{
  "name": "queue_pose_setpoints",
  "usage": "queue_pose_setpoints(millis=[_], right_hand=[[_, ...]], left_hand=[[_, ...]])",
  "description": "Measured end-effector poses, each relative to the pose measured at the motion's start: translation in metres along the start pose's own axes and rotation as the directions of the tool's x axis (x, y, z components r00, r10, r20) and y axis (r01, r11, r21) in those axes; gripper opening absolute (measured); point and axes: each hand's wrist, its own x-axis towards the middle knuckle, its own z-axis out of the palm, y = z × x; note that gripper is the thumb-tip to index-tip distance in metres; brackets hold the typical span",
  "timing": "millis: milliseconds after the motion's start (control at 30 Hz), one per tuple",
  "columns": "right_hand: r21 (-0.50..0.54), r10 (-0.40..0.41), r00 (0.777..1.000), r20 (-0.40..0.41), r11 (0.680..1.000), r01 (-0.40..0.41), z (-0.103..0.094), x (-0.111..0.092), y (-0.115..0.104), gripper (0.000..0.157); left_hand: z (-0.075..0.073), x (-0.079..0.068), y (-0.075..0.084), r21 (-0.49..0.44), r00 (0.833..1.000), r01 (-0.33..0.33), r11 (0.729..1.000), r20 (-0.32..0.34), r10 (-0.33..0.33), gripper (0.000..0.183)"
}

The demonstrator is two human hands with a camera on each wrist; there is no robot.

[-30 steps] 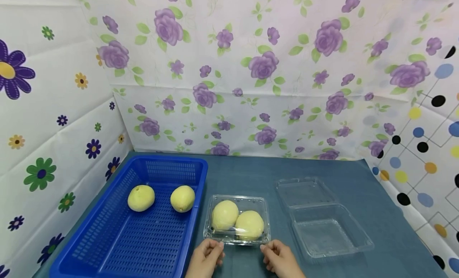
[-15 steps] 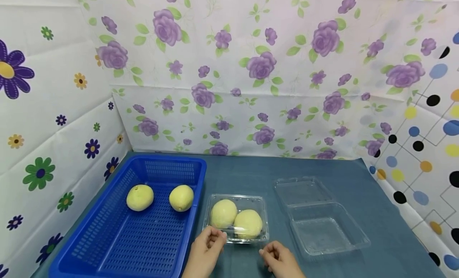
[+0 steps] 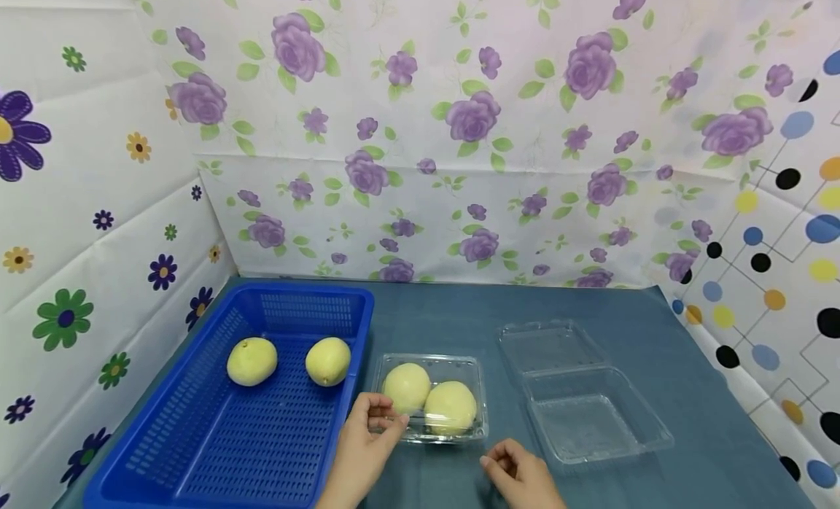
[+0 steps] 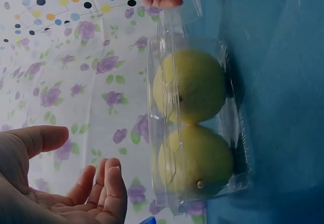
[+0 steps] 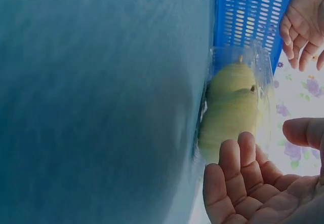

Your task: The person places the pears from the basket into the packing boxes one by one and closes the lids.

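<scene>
A clear plastic clamshell box, lid down over it, contains two round pale yellow fruits, one left and one right. Just over the box's front left corner hovers my left hand, thumb and fingers spread apart with air between them; the left wrist view shows its palm off to the side of the box. My right hand is low in front of the box's right corner. Its fingers are loosely bent and hold nothing, as the right wrist view of the hand shows.
At left stands a blue perforated basket with two more yellow fruits, one left and one right. A second clear clamshell lies unfolded at right, without fruit. Patterned cloth walls the table's back and sides.
My left hand has risen from the box's front edge, its thumb and fingers parting. My right hand has drawn back a little from the front right corner. The box and fruits stay put.
</scene>
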Motion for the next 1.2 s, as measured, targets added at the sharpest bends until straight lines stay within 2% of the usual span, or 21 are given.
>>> queue_pose_setpoints(millis=[167, 533, 700, 867, 967, 1200], right_hand=[[-0.023, -0.017, 1.0, -0.019, 1.0, 0.017, -0.005, -0.002, -0.003, 0.022], [-0.056, -0.03, 0.999, -0.017, 0.998, 0.029, -0.015, -0.009, -0.015, 0.023], [-0.079, -0.031, 0.999, -0.043, 0.997, 0.027, -0.019, -0.01, -0.019, 0.022], [-0.103, -0.027, 0.996, -0.086, 0.995, 0.018, -0.022, -0.011, -0.022, 0.019], [-0.098, -0.025, 0.993, -0.115, 0.995, 0.013, -0.024, -0.012, -0.022, 0.017], [-0.098, -0.014, 0.987, -0.161, 0.995, -0.002, -0.026, -0.012, -0.02, 0.013]], left_hand=[[-0.002, 0.003, 0.005, 0.047, 0.998, -0.042, 0.998, -0.042, 0.044, 0.036], [-0.009, 0.007, 0.021, 0.137, 0.994, -0.05, 0.989, -0.087, 0.062, 0.034], [-0.013, 0.008, 0.029, 0.185, 0.988, -0.094, 0.978, -0.104, 0.115, 0.032], [-0.017, 0.009, 0.035, 0.256, 0.978, -0.159, 0.954, -0.09, 0.187, 0.03], [-0.018, 0.011, 0.039, 0.283, 0.975, -0.18, 0.942, -0.072, 0.208, 0.03], [-0.018, 0.013, 0.045, 0.316, 0.98, -0.156, 0.936, -0.071, 0.187, 0.03]])
